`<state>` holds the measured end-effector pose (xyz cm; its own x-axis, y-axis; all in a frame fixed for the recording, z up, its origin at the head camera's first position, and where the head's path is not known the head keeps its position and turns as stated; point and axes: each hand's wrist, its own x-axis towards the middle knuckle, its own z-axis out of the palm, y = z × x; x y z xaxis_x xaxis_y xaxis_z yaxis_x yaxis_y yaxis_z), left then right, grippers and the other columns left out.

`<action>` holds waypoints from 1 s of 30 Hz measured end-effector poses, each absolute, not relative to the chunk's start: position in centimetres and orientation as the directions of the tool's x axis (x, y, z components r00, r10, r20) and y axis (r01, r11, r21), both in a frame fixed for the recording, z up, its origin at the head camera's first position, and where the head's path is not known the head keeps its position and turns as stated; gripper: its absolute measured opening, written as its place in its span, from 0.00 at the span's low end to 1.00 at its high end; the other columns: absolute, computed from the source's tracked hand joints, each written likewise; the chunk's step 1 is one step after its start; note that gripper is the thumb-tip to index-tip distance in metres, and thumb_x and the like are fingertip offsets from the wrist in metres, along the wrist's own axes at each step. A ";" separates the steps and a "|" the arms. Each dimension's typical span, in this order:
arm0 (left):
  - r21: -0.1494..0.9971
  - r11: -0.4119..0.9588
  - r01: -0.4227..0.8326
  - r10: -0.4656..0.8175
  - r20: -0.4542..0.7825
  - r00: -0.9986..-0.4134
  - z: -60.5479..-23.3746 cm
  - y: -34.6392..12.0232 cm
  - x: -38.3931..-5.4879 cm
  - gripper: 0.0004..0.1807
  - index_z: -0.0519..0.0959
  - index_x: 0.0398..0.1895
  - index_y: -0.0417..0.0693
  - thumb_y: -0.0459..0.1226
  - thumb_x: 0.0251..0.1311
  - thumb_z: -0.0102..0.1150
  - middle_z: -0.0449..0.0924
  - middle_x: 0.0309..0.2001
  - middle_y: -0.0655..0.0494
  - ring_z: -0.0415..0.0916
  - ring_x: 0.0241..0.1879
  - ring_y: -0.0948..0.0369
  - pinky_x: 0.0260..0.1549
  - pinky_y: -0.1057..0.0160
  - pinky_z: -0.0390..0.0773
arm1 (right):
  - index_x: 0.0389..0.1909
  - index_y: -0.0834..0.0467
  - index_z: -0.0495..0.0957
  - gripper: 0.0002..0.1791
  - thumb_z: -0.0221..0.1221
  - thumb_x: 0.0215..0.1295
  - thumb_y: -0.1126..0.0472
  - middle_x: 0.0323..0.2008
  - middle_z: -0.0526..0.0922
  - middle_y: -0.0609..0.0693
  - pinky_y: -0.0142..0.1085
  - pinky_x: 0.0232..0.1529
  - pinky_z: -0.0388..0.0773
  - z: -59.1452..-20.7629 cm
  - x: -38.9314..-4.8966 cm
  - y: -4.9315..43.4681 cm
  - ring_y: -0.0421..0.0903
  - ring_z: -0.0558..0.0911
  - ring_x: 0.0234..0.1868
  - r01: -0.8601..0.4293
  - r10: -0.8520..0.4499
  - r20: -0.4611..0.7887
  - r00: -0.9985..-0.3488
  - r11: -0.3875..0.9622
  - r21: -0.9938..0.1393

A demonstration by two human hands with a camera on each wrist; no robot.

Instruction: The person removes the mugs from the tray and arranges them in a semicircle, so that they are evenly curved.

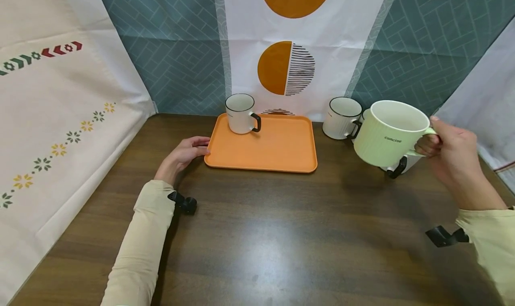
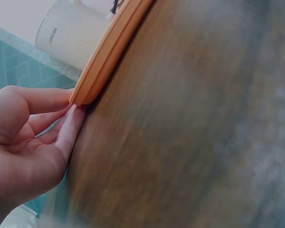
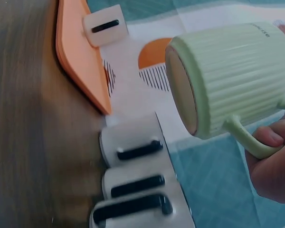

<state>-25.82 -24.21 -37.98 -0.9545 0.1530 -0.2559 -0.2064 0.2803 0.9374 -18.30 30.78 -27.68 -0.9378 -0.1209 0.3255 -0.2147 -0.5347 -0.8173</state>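
My right hand point(image 1: 454, 152) grips the handle of a light green ribbed mug point(image 1: 386, 140) marked "concise", held up above the table at the right. In the right wrist view the green mug point(image 3: 232, 76) shows its base, and curled fingers point(image 3: 275, 137) go round its handle. At the left, my left hand point(image 1: 187, 152) pinches the left edge of an orange tray point(image 1: 273, 156) between thumb and fingers; the left wrist view shows this grip on the tray rim point(image 2: 97, 76). A white mug with a black handle point(image 1: 240, 114) stands upright on the tray's back left part.
Right of the tray stands another white mug point(image 1: 342, 118). Further white mugs are partly hidden behind the green one; the right wrist view shows black-handled mugs point(image 3: 133, 142) in a row. Cloths hang behind the brown wooden table point(image 1: 257, 234) and at its sides.
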 end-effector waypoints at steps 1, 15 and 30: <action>0.936 0.284 -0.210 0.152 -0.260 -0.954 -38.0 -24.2 -25.8 0.31 0.58 0.69 0.30 0.25 0.64 0.53 0.60 0.67 0.35 0.63 0.64 0.45 0.64 0.53 0.62 | 0.12 0.66 0.55 0.26 0.37 0.77 0.68 0.14 0.51 0.53 0.35 0.19 0.43 -27.8 -18.1 31.4 0.44 0.48 0.15 -0.217 -0.126 0.333 -0.935 -0.539 -0.814; 0.928 0.282 -0.243 0.139 -0.290 -0.947 -37.6 -24.1 -25.8 0.32 0.57 0.71 0.32 0.26 0.65 0.53 0.60 0.68 0.36 0.62 0.65 0.45 0.65 0.54 0.61 | 0.14 0.65 0.51 0.30 0.16 0.78 0.61 0.10 0.48 0.50 0.29 0.19 0.37 -30.9 -16.7 38.9 0.40 0.46 0.11 -0.074 -0.260 0.420 -0.870 -0.772 -0.631; 0.928 0.279 -0.248 0.138 -0.294 -0.946 -37.8 -24.0 -25.9 0.31 0.57 0.71 0.33 0.26 0.65 0.53 0.60 0.68 0.36 0.62 0.65 0.45 0.64 0.53 0.61 | 0.11 0.60 0.47 0.23 0.30 0.69 0.69 0.07 0.48 0.48 0.27 0.17 0.38 -35.4 -15.9 42.9 0.37 0.45 0.09 0.173 -0.386 0.457 -0.801 -0.881 -0.441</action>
<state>-25.86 -23.99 -37.78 -0.9459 0.1377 -0.2938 -0.2476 0.2787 0.9279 -15.88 42.87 -35.42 -0.8009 -0.3864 0.4575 0.1733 -0.8809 -0.4405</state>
